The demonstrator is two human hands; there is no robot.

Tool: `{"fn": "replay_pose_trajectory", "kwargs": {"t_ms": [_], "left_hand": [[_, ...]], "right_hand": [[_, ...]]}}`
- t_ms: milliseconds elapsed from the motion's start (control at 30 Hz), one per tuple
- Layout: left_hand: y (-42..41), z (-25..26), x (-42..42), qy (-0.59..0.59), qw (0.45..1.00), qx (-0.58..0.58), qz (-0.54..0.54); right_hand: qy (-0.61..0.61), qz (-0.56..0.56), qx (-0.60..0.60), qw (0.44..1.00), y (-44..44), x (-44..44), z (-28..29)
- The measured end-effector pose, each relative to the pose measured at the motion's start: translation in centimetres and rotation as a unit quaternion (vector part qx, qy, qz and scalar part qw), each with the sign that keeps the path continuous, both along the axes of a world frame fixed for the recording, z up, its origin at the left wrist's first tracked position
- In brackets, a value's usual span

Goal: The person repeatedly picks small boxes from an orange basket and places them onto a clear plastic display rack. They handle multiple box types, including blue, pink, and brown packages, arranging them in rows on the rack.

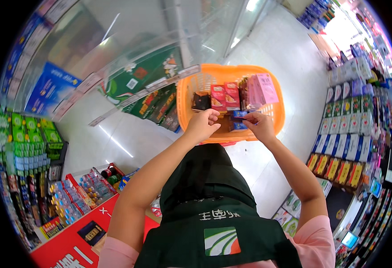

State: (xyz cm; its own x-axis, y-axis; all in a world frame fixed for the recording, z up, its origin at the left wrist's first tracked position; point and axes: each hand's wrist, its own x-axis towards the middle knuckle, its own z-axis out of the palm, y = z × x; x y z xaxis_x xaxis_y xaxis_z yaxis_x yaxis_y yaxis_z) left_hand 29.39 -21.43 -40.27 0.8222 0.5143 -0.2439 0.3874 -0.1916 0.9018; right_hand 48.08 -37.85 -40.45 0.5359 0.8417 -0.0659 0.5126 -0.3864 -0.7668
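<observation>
An orange plastic basket (280, 100) stands in front of me with small goods in it. My left hand (205, 125) hovers over its near left part, fingers apart and curved, with nothing in it. My right hand (259, 124) is at the near right, thumb and forefinger close together beside small blue boxes (239, 126); whether it grips one is not clear. Farther in lie red-and-pink boxes (225, 97), a dark open-topped box (201, 101) on the left, and a row of pink packets (265, 88) on the right.
Clear shelves with price strips (172, 80) reach in from the upper left, close to the basket. Green packages (152, 104) lie beyond them. A red counter (58, 241) with bottled drinks (70, 201) is at the lower left. Stacked cartons (340, 167) line the right side.
</observation>
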Motion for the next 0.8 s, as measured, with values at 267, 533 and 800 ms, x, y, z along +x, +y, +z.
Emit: {"fn": "replay_pose_trajectory", "kwargs": {"t_ms": [267, 533, 800], "left_hand": [[-3.5, -6.2, 6.6, 0.127, 0.984, 0.055, -0.114], [-4.8, -10.2, 9.7, 0.229, 0.959, 0.068, -0.153], [-4.8, -11.0, 10.6, 0.271, 0.950, 0.051, -0.146]], "right_hand": [[-0.066, 0.045, -0.165, 0.983, -3.3, 3.1, -5.0], [-0.149, 0.121, -0.262, 0.946, -1.1, 4.7, -6.5], [-0.219, 0.252, -0.345, 0.877, 1.3, 5.0, -7.9]]}}
